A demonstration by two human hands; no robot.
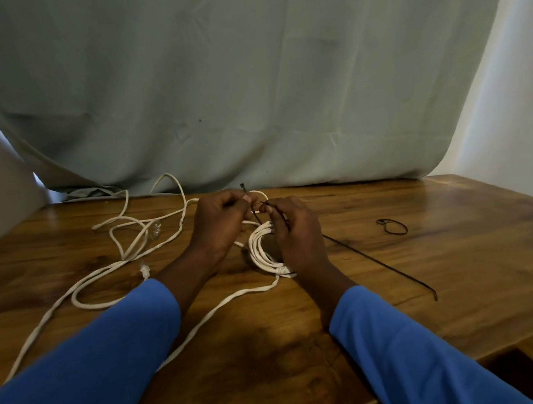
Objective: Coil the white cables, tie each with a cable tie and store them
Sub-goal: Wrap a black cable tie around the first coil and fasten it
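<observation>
Pinching the black cable tie [379, 266] from both sides, the hands meet low over the counter [440, 195]. The left hand [220, 224] curls fingers and thumb round the strap close to its square head, which pokes up at 12 o'clock of that hand. The right hand [299, 234] nips the strap just beside it between thumb and forefinger.

From the right hand the tie's long tail runs across the counter toward 4 o'clock and ends well apart from both hands. The coil [259, 247] lies at 6 o'clock of the fingertips, between the 2 wrists and partly under the right hand, which is the nearer. Whether the lower fingers of the right hand touch the coil cannot be told.

The strap seems to pass round the coil's 12 o'clock side, so closing it probably means feeding the tail into the head.

The coil is white, several turns lying flat, with a ribbed plug boot at its 5 o'clock edge. A loose white cable [185, 210] sprawls at 9 o'clock, and a looped tie [381, 222] lies at 3 o'clock.
</observation>
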